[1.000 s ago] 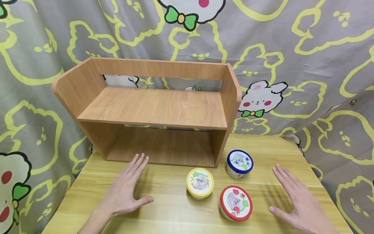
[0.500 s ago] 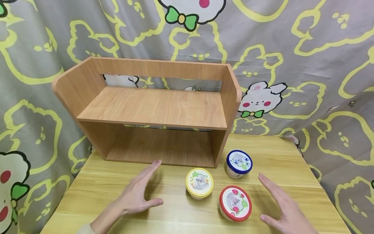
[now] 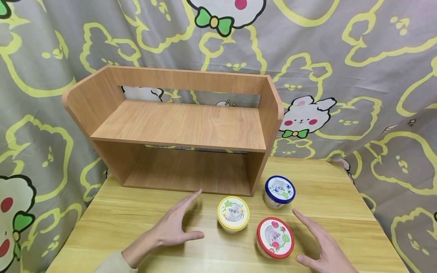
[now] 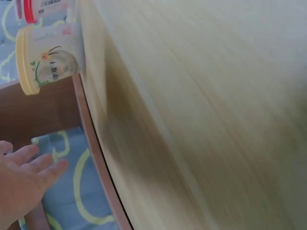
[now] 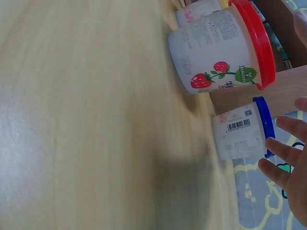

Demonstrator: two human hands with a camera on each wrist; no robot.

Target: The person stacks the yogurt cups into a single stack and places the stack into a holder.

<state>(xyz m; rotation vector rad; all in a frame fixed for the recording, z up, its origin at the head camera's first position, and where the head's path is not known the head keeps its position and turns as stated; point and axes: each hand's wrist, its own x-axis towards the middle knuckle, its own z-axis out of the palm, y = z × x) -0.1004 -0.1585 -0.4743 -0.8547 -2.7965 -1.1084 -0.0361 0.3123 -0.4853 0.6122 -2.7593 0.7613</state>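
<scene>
Three lidded tubs stand upright on the wooden table: one with a yellow lid point(image 3: 233, 214), one with a red lid and strawberry prints point(image 3: 275, 237), and one with a blue lid point(image 3: 280, 191). To the left of the yellow-lidded tub, my left hand point(image 3: 174, 226) hovers with fingers extended and thumb apart, touching nothing. My right hand point(image 3: 322, 244) is just right of the red-lidded tub, its fingers spread and holding nothing. The right wrist view shows the red-lidded tub point(image 5: 216, 52) close by, with a gap to the fingers point(image 5: 285, 151).
A two-level wooden shelf point(image 3: 181, 123) stands at the back left of the table point(image 3: 327, 182); its right side panel is close to the blue-lidded tub. Behind and at both sides hangs a grey curtain point(image 3: 362, 68) with yellow cartoon outlines.
Both hands have moved inward toward the tubs, the left hand rightward and the right hand leftward. The tubs and shelf have stayed in place.
</scene>
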